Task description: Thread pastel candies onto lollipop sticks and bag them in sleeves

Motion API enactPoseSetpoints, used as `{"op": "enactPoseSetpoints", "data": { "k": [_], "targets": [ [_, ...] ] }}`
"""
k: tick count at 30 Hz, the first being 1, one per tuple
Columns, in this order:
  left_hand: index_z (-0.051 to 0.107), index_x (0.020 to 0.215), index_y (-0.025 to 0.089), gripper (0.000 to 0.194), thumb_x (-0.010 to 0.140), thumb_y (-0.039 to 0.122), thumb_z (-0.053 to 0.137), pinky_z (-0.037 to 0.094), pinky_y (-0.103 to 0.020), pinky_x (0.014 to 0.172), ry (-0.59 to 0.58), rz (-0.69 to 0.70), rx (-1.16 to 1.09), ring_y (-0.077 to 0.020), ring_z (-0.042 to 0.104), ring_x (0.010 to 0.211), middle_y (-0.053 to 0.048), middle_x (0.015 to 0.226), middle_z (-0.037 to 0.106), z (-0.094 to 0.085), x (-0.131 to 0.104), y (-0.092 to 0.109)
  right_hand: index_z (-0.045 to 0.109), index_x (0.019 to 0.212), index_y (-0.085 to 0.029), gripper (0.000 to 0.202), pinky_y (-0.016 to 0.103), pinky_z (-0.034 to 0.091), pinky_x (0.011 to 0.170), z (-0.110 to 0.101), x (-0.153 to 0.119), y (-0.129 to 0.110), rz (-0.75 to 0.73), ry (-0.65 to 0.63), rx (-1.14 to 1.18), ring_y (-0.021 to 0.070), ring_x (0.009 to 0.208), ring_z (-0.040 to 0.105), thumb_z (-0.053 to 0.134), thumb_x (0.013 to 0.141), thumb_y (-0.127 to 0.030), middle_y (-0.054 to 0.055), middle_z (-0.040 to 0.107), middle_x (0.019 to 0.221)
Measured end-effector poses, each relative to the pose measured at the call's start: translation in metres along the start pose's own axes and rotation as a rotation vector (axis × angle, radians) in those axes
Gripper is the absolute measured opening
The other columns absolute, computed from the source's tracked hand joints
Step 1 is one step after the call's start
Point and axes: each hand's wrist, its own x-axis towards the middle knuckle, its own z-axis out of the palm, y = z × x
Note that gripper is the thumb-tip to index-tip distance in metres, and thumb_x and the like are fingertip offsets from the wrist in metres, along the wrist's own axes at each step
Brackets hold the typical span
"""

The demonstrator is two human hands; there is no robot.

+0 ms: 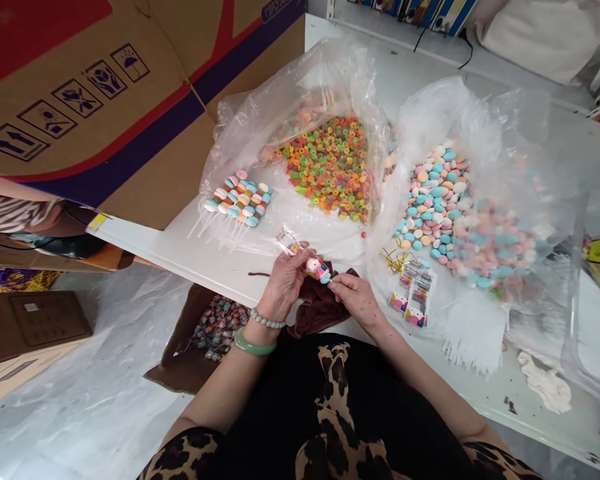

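Note:
My left hand (286, 279) grips a small clear candy wrapper (319, 269) with a printed pink-and-blue figure, candy seemingly inside it. At the wrapper's lower end, the fingertips of my right hand (359, 299) are pinched together. Under both hands lies a dark brown cloth (316, 308). Candy sticks (240, 199), threaded with pastel pieces, lie in rows to the left. To the right are flat printed wrappers (416, 293) and gold twist ties (394, 260). White sticks (473, 343) are bundled further right.
Plastic bags hold ring gummies (330, 167) and pastel oval candies (435, 200) on the white table (200, 257). A large cardboard carton (145, 120) stands at the left. Below the table edge, an open box (180, 360) contains wrapped candies. A clear plastic bin (573, 320) sits at right.

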Motion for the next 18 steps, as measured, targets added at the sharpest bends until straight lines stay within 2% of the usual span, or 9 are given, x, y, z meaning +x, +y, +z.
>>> {"op": "enactPoseSetpoints", "data": {
  "k": [3, 6, 11, 14, 16, 18],
  "targets": [
    [0.059, 0.091, 0.014, 0.04, 0.061, 0.024, 0.083, 0.053, -0.029, 0.066, 0.015, 0.039, 0.023, -0.0183, 0.069, 0.07, -0.002, 0.075, 0.067, 0.0, 0.0, 0.0, 0.064, 0.073, -0.018, 0.024, 0.022, 0.018, 0.04, 0.0, 0.0, -0.007, 0.165, -0.106, 0.275, 0.0066, 0.038, 0.029, 0.063, 0.071, -0.043, -0.007, 0.045, 0.045],
    [0.058, 0.095, 0.015, 0.045, 0.06, 0.026, 0.084, 0.053, -0.03, 0.066, -0.027, 0.034, 0.059, -0.019, 0.069, 0.068, -0.001, 0.073, 0.067, 0.0, -0.002, -0.001, 0.063, 0.072, -0.016, 0.025, 0.021, 0.009, 0.037, -0.005, 0.002, -0.014, 0.298, -0.214, 0.501, 0.0036, 0.033, 0.019, 0.069, 0.064, -0.039, -0.009, 0.039, 0.039],
    [0.055, 0.098, 0.016, 0.049, 0.062, 0.031, 0.084, 0.051, -0.029, 0.064, -0.111, -0.026, 0.091, -0.0192, 0.068, 0.067, -0.001, 0.072, 0.067, 0.006, -0.011, -0.005, 0.061, 0.072, -0.015, 0.022, 0.019, 0.007, 0.036, -0.006, 0.006, -0.016, 0.451, -0.338, 0.686, 0.0018, 0.033, 0.016, 0.071, 0.063, -0.033, -0.012, 0.034, 0.04],
    [0.055, 0.095, 0.016, 0.045, 0.063, 0.029, 0.083, 0.05, -0.026, 0.064, -0.112, -0.04, 0.096, -0.0157, 0.067, 0.067, -0.001, 0.074, 0.067, 0.009, -0.015, -0.012, 0.06, 0.071, -0.016, 0.025, 0.019, 0.007, 0.036, 0.003, 0.006, -0.014, 0.444, -0.253, 0.687, 0.0024, 0.034, 0.016, 0.071, 0.063, -0.036, -0.012, 0.034, 0.041],
    [0.055, 0.096, 0.016, 0.044, 0.064, 0.029, 0.082, 0.049, -0.024, 0.063, -0.106, -0.057, 0.09, -0.014, 0.066, 0.067, -0.001, 0.076, 0.067, 0.009, -0.015, -0.015, 0.059, 0.07, -0.017, 0.028, 0.02, 0.008, 0.037, 0.008, 0.005, -0.012, 0.375, -0.123, 0.605, 0.0033, 0.035, 0.019, 0.071, 0.062, -0.041, -0.01, 0.038, 0.042],
    [0.055, 0.098, 0.016, 0.045, 0.065, 0.031, 0.082, 0.049, -0.025, 0.062, -0.098, -0.066, 0.071, -0.0151, 0.066, 0.068, -0.002, 0.077, 0.068, 0.008, -0.013, -0.015, 0.059, 0.07, -0.017, 0.03, 0.021, 0.011, 0.038, 0.01, 0.003, -0.01, 0.284, -0.045, 0.494, 0.0045, 0.037, 0.024, 0.069, 0.065, -0.046, -0.007, 0.043, 0.045]
  ]
}}
